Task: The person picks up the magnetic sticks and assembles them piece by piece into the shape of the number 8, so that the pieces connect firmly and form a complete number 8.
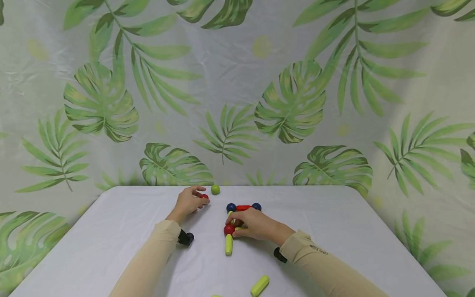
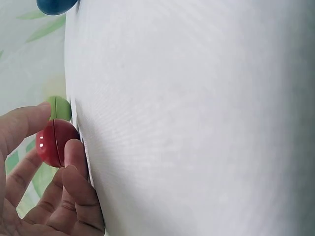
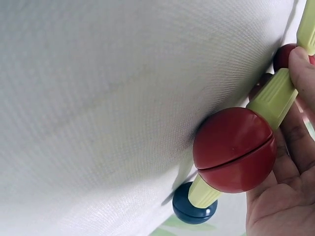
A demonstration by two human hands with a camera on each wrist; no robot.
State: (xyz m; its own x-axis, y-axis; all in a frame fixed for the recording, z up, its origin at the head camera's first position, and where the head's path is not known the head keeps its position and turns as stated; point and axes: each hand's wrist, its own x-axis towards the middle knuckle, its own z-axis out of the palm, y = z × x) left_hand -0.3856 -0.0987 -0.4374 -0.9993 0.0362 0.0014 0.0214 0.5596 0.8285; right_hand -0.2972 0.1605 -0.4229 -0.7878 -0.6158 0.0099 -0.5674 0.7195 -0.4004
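Note:
My left hand (image 1: 188, 203) pinches a red ball (image 2: 55, 143) between thumb and fingers at the far left of the table. Just beyond it sits a green ball (image 1: 215, 189). With my right hand (image 1: 256, 224) I grip a connected frame of rods and balls, thumb on a yellow-green rod (image 3: 273, 98) close to a red ball (image 1: 229, 229). A nearer red ball (image 3: 235, 150) at the rod's other end is hidden by the hand in the head view. Two blue balls (image 1: 256, 207) with a red rod (image 1: 243, 208) between them form the frame's far side.
A yellow-green rod (image 1: 228, 245) points from the frame's red ball toward me. Another loose rod (image 1: 259, 286) lies near the front, with the tip of one more at the picture's bottom edge. Behind the white-covered table (image 1: 315, 202) hangs a leaf-print curtain (image 1: 230, 82).

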